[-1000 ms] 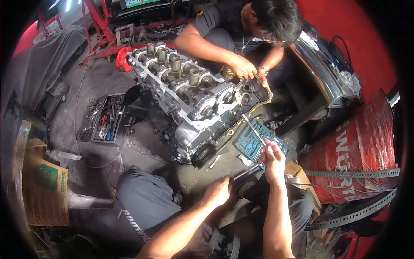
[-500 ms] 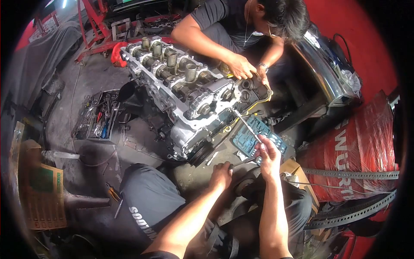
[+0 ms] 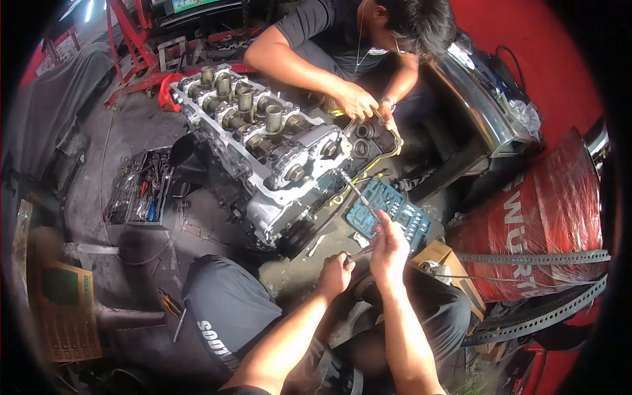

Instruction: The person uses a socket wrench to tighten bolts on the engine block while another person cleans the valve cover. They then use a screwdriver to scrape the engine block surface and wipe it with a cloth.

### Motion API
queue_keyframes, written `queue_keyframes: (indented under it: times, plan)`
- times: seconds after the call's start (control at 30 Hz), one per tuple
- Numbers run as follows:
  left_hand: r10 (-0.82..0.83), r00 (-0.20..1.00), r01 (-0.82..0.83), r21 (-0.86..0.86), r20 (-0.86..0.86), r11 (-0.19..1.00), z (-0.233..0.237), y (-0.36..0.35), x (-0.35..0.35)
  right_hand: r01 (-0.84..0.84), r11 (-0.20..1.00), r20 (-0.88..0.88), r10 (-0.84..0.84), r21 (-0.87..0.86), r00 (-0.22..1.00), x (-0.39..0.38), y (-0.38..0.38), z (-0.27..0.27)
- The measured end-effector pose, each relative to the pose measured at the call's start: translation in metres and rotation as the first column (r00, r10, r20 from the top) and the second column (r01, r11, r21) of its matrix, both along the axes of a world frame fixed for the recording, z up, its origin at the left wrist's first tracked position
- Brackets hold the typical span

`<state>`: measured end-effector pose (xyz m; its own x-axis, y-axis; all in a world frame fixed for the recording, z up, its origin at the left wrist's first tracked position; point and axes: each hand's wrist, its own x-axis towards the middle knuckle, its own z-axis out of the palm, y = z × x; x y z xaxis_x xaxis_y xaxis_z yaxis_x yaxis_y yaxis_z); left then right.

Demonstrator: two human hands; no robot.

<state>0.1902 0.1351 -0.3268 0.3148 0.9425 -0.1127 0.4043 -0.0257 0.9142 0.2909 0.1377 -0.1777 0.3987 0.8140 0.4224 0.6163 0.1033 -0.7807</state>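
My left hand (image 3: pixel 336 273) is closed around the handle end of a socket wrench (image 3: pixel 363 252). My right hand (image 3: pixel 390 249) grips the tool where the handle meets its long extension bar (image 3: pixel 362 197). The bar's far end reaches a fastener on the lower front side of the engine (image 3: pixel 276 155), just below the cylinder head. Valve-train parts and several upright tubes show on the engine's open top. Across from me, a co-worker's hands (image 3: pixel 361 105) hold a cover with a gasket edge (image 3: pixel 375 141) beside the engine.
A blue socket case (image 3: pixel 384 204) lies open beyond my right hand. To the left is a tray of hand tools (image 3: pixel 141 187). A wrapped red drum (image 3: pixel 526 224) stands at right, near an open cardboard box (image 3: pixel 438 257). Pliers (image 3: pixel 170 304) lie by my left knee.
My hands are closer together, and the wrench handle between them looks shorter. My right fingers wrap further around the tool. The whole view has shifted slightly, moving the engine left in it.
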Motion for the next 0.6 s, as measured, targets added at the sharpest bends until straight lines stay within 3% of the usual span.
queue_keyframes:
  times: [0.1, 0.23, 0.37, 0.43, 0.6]
  plan:
    - [0.021, 1.000, -0.021, 0.012, 0.017, 1.000, -0.001, -0.001, -0.005, 0.035, 0.999, -0.060, -0.037, -0.032, 0.997, -0.006, 0.002, 0.006]
    - [0.051, 0.998, -0.044, 0.122, -0.047, 0.992, 0.006, 0.000, -0.006, -0.039, 0.992, -0.370, -0.007, -0.117, 0.929, 0.023, 0.019, 0.002]
    - [-0.005, 0.984, 0.031, 0.142, -0.178, 0.989, 0.024, -0.018, -0.008, -0.060, 0.984, -0.393, -0.010, -0.166, 0.920, 0.026, 0.023, 0.019]
    - [-0.013, 0.971, 0.039, 0.102, -0.240, 0.994, 0.046, -0.041, -0.015, -0.105, 0.977, -0.491, 0.000, -0.187, 0.871, 0.031, 0.026, 0.023]
    - [-0.032, 0.922, 0.135, 0.245, -0.385, 0.960, 0.100, -0.065, -0.057, -0.168, 0.968, -0.729, -0.021, -0.186, 0.684, 0.035, 0.030, 0.018]
